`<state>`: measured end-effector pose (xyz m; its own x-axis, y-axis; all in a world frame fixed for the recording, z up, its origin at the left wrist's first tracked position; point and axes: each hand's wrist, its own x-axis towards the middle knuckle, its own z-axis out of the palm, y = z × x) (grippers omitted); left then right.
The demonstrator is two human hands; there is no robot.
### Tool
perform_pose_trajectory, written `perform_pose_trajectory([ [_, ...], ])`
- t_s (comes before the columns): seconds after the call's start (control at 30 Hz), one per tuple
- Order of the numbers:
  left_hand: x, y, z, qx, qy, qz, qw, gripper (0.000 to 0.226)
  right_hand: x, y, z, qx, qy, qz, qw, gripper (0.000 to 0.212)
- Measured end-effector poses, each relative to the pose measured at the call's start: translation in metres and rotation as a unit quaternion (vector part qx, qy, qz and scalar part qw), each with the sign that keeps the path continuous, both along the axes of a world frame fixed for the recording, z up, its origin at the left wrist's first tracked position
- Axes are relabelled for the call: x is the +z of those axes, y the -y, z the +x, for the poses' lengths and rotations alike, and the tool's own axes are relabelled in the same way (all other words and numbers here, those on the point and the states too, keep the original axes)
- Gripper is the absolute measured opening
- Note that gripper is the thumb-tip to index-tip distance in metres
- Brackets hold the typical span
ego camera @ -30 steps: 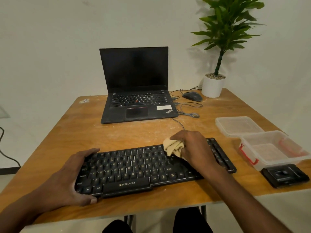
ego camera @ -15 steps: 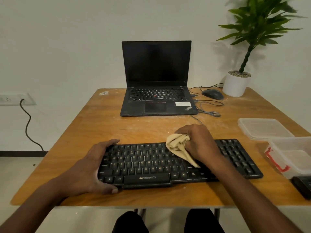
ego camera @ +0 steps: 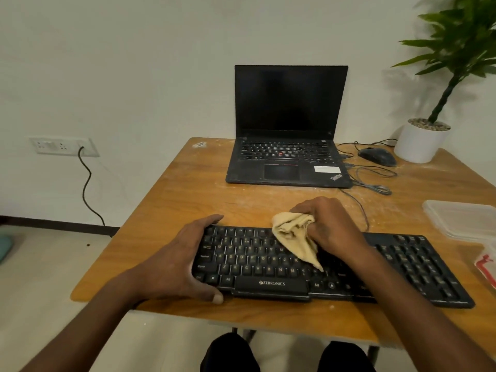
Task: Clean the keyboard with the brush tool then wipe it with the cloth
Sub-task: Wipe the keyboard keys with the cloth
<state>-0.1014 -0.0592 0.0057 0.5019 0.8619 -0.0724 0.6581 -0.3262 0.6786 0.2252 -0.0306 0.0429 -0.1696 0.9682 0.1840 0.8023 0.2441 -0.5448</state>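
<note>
Right, wipe step in hand, going by the cloth being out; brush tool isn't in view, so can't confirm brushing got done.

Left to right: left hand [ego camera: 177,261] wraps the keyboard's [ego camera: 268,264] left end, fingers curled over the far edge, thumb hooked under the near edge. It's the brace, pinning the board to the table [ego camera: 188,200].

Cloth [ego camera: 295,238], tan and bunched, lies on the keys around the middle of the letter block, one corner trailing down towards the bottom row. Right hand [ego camera: 331,226] has it clenched, fingers closed round the wad, knuckles up, pressing it onto the upper rows.

Numpad end to the right looks untouched by the cloth for now. Clear plastic containers [ego camera: 461,218] sit just beyond that end; laptop [ego camera: 288,146] and mouse [ego camera: 378,156] well behind.

Next move, my guess: drag the cloth sideways along the rows with steady downward pressure, left hand keeping its grip so the board doesn't skate. Then work across to the right end. Loose corner could snag a keycap edge; tighter bunching would help.
</note>
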Motion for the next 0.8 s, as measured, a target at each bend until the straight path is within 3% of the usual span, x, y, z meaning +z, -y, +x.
perform_pose_trajectory([
  [0.2,0.003,-0.002,-0.024,0.000,0.000,-0.051,0.999,0.144,0.003,-0.001,-0.009,-0.019,-0.003,-0.024,1.000,0.052],
  [0.47,0.002,-0.003,-0.019,0.018,-0.014,-0.027,0.999,0.147,-0.008,-0.004,-0.124,0.091,-0.023,0.040,0.995,0.041],
  [0.67,-0.001,-0.006,-0.019,0.013,-0.011,-0.029,0.999,0.155,-0.008,-0.009,-0.130,0.069,-0.015,0.040,0.997,0.039],
  [0.8,0.000,-0.006,-0.017,0.020,0.002,-0.032,0.999,0.159,-0.003,0.004,-0.140,0.154,-0.019,0.037,0.987,0.045],
])
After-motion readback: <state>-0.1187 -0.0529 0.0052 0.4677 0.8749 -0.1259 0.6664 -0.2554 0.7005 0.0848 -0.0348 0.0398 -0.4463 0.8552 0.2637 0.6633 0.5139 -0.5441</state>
